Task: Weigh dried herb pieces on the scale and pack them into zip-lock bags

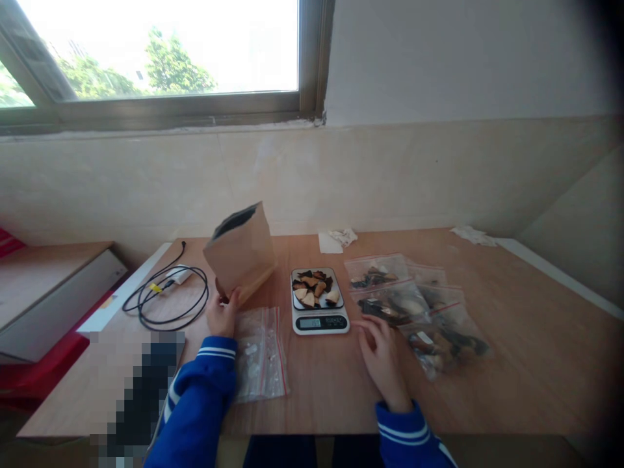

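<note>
My left hand [222, 316] grips the lower left edge of a brown kraft paper bag [244, 260], which stands tilted with its dark-lined mouth open. Dried, dark-edged slices [314, 288], perhaps mushroom, lie on the plate of a white kitchen scale [320, 320]; its display is lit, but the figures are too small to read. Beside the scale's lower right corner rests my right hand [379, 344], palm partly turned in, fingers loosely stretched and holding nothing. Flat empty zip bags [258, 364] lie just right of my left wrist.
Several filled zip bags [451, 338] with dark dried pieces overlap on the right of the table [322, 396]. A coiled black cable [146, 312] and a white adapter [179, 274] lie left. Crumpled tissue [345, 236] sits at the back edge. A blurred dark object [151, 383] is front left.
</note>
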Demonstrator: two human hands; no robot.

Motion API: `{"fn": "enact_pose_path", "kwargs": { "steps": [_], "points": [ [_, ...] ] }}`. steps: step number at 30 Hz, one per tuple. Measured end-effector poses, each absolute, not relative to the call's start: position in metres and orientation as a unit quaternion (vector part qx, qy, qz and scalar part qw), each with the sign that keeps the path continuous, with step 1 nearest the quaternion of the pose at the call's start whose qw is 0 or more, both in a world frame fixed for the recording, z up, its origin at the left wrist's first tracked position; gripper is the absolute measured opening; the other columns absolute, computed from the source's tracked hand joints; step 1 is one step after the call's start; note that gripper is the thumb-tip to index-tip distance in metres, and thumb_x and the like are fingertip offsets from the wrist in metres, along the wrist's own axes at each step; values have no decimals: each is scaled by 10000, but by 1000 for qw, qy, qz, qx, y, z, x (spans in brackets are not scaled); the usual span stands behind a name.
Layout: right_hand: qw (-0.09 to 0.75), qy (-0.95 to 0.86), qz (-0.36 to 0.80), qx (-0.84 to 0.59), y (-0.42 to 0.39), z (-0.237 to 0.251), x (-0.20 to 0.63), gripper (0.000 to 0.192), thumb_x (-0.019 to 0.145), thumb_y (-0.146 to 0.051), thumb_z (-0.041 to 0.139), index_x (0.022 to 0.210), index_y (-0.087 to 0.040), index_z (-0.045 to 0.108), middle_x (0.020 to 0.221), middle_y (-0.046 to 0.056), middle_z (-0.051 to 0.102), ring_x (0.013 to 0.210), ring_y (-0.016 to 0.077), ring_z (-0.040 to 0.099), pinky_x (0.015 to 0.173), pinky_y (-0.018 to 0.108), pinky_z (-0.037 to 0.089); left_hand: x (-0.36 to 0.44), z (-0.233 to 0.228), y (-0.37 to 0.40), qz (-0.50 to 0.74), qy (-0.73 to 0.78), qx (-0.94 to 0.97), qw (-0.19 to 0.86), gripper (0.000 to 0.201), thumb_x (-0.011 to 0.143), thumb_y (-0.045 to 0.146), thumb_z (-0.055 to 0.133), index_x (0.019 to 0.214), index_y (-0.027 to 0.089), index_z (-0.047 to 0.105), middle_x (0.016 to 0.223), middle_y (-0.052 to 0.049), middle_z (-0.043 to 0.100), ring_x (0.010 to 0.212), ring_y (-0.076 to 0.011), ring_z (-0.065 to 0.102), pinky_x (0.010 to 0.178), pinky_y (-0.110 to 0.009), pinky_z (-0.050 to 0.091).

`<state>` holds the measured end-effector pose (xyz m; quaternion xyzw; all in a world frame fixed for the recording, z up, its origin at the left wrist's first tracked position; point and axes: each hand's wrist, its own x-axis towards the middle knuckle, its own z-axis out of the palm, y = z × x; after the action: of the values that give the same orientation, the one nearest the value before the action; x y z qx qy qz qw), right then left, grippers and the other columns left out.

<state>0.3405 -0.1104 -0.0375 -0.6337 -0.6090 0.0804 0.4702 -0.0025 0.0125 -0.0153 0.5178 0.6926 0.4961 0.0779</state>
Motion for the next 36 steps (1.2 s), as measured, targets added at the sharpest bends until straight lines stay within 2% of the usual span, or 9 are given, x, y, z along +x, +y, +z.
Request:
{"fn": "enact_pose_path", "kwargs": {
  "steps": [4, 9, 14, 22, 25, 27, 30, 33, 36],
  "points": [
    [468, -600, 70, -645, -110, -38, 341, 246, 886, -291, 444, 945, -235, 676, 1089, 103, 560, 1036, 258, 540, 912, 466, 433, -1, -17, 15, 432, 703, 561, 73, 398, 718, 539, 594, 815, 159, 660, 695, -67, 643, 638, -220, 601, 570, -302, 430],
    [470, -592, 64, -652, -110, -40, 342, 244, 881, -290, 446, 921, -225, 678, 1073, 113, 560, 1035, 268, 538, 906, 476, 433, -1, -19, 18, 417, 699, 577, 70, 405, 722, 514, 613, 882, 147, 674, 755, -118, 653, 746, -284, 634, 678, -366, 467],
    [474, -595, 68, -646, -110, -42, 343, 240, 884, -286, 445, 933, -218, 670, 1092, 118, 541, 1063, 274, 522, 928, 487, 421, 7, -4, 10, 486, 636, 595, 64, 537, 718, 427, 641, 1162, 131, 576, 910, -127, 663, 871, -276, 639, 780, -370, 478],
    [458, -597, 52, -656, -109, -47, 342, 251, 884, -250, 426, 996, -212, 647, 1106, 127, 540, 1074, 282, 514, 922, 492, 425, 18, 25, -4, 374, 722, 581, -31, 668, 721, 462, 616, 1266, 104, 468, 1155, -197, 585, 1097, -377, 538, 927, -515, 388],
    [456, -590, 38, -665, -106, -52, 343, 284, 870, -223, 414, 1059, -184, 623, 1104, 143, 553, 1079, 291, 506, 927, 503, 419, 15, 32, -14, 392, 718, 571, -68, 720, 711, 423, 626, 1292, 48, 427, 1222, -254, 528, 1154, -406, 490, 955, -542, 366],
    [458, -583, 27, -671, -104, -56, 345, 310, 855, -211, 412, 1092, -162, 607, 1116, 152, 556, 1084, 293, 501, 932, 503, 416, 13, 36, -27, 435, 690, 571, -89, 677, 733, 403, 603, 1277, 37, 433, 1218, -257, 517, 1173, -396, 477, 966, -531, 370],
    [457, -574, 11, -679, -102, -61, 346, 328, 842, -213, 409, 1097, -149, 605, 1149, 156, 554, 1092, 296, 497, 938, 501, 413, 14, 38, -55, 437, 637, 632, -62, 518, 813, 418, 524, 1218, 98, 479, 1126, -176, 563, 1088, -325, 538, 933, -491, 422],
    [454, -569, 4, -686, -102, -63, 346, 334, 843, -221, 404, 1099, -150, 606, 1183, 157, 542, 1106, 299, 494, 945, 502, 407, 23, 31, -85, 319, 572, 752, 76, 318, 876, 397, 465, 1101, 195, 564, 1053, -99, 597, 994, -244, 591, 878, -421, 476],
    [455, -570, 4, -685, -103, -63, 346, 325, 847, -228, 403, 1093, -158, 604, 1206, 155, 522, 1121, 302, 486, 958, 508, 398, 37, 18, -102, 226, 548, 799, 106, 329, 843, 418, 540, 1132, 268, 587, 1182, -77, 581, 1083, -255, 559, 899, -441, 464]
  ]
}}
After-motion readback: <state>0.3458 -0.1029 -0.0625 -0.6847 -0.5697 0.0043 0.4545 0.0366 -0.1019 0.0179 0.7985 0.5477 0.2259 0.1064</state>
